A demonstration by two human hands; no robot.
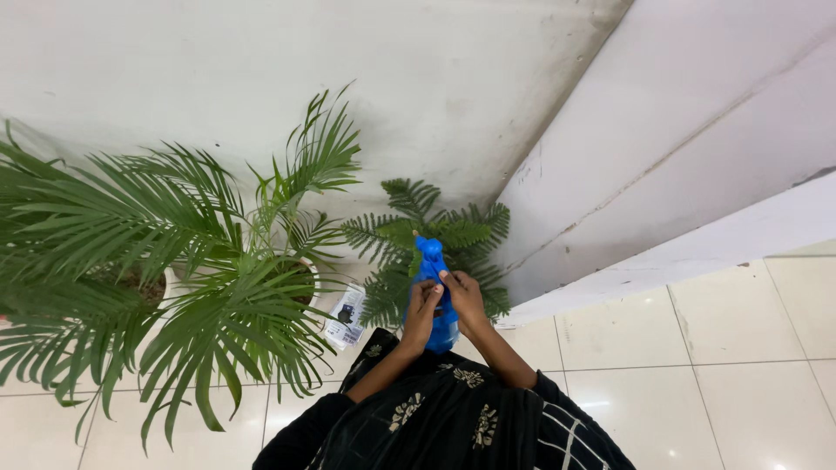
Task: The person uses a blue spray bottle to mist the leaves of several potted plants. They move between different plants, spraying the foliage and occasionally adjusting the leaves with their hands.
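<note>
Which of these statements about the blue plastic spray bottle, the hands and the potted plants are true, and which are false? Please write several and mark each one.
1. Both hands hold the blue plastic spray bottle. True: the left hand and the right hand are on it.
2. The bottle is held over the small fern-like plant. True.
3. The bottle is red. False: it is blue.
4. The large palm plant in a pot stands to the right of the hands. False: it stands to their left.
5. A small printed packet lies on the pale tiled floor near the pots. True.
6. The person wears white sleeves. False: the dark patterned sleeves are black.
</note>
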